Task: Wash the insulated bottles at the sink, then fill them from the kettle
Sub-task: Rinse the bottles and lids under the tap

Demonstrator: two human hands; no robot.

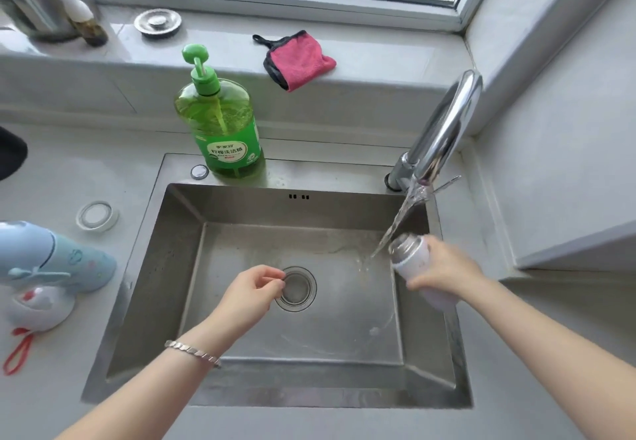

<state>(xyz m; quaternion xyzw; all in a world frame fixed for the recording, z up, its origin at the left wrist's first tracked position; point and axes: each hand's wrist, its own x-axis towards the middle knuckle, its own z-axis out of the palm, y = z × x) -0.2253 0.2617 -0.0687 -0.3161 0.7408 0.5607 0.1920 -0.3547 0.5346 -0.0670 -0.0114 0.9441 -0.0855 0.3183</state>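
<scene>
My right hand (pixel 444 267) grips a pale lilac insulated bottle (pixel 411 253) at the sink's right side, tilted with its steel mouth up and left. Water streams from the chrome tap (pixel 444 133) and falls just left of the bottle's mouth into the steel sink (pixel 179 250). My left hand (pixel 253 290) hovers over the basin beside the drain (pixel 297 288), fingers loosely curled, holding nothing. A light blue bottle (pixel 58 257) lies on its side on the counter at the left, above a white lid with a red loop (pixel 38 305).
A green pump bottle of dish soap (pixel 223 129) stands on the sink's back rim. A pink cloth (pixel 297 59) and a metal strainer (pixel 157 23) lie on the window ledge. A round white cap (pixel 97 216) rests on the left counter.
</scene>
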